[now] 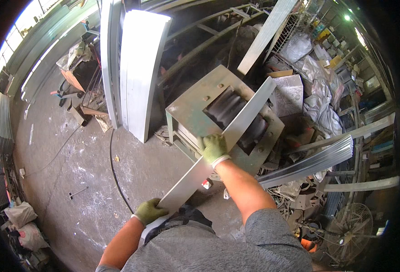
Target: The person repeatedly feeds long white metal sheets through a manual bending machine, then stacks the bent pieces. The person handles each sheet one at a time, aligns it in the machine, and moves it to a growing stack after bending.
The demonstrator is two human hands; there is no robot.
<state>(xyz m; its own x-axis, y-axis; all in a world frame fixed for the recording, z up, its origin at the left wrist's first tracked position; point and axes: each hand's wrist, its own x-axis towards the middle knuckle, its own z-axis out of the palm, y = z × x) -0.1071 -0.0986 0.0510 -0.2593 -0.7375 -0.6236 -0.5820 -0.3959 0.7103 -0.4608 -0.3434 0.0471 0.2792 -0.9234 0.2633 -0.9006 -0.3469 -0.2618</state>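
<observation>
A long, flat, silvery metal bar point(186, 182) runs slantwise from beside my body up across a metal-topped machine point(194, 100). My left hand point(151, 211), in a green work glove, is closed round the bar's near part by my waist. Farther along, my right hand point(212, 148), gloved alike, grips it at the machine's near edge; some fingers are hidden. Beneath the bar, an opening in the machine's bolted top shows dark ribbed rollers point(226, 109). The bar's far end lies past this opening.
Tall metal profiles point(138, 75) stand upright left of the machine. More profiles point(312, 161) jut in from the right, above scrap and a fan point(350, 232). A black cable point(114, 170) crosses the floor, where a small T-shaped tool point(78, 193) lies. Silvery sacks point(317, 97) are heaped far right.
</observation>
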